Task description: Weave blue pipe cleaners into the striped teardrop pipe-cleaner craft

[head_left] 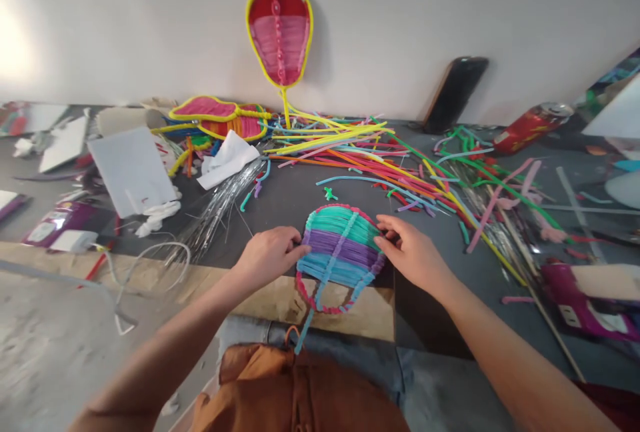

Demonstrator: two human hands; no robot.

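Note:
A rounded pipe-cleaner piece (343, 252) is held over the table's front edge, with a pink rim and teal, purple and blue bands. A light centre rib crosses the bands, and a blue pipe-cleaner end (304, 333) hangs below. The lower part of the frame has gaps between its strips. My left hand (273, 252) pinches the left rim between thumb and fingers. At the right rim, my right hand (403, 249) has its thumb and forefinger closed on the edge; its other fingers are curled and partly hidden.
A finished-looking pink-and-red piece with yellow rim (280, 35) leans against the wall. Loose pipe cleaners (345, 159) and silver wires (220, 202) lie behind my hands. A phone (455, 93) and red can (533, 127) stand right. A white cable (155, 245) loops left.

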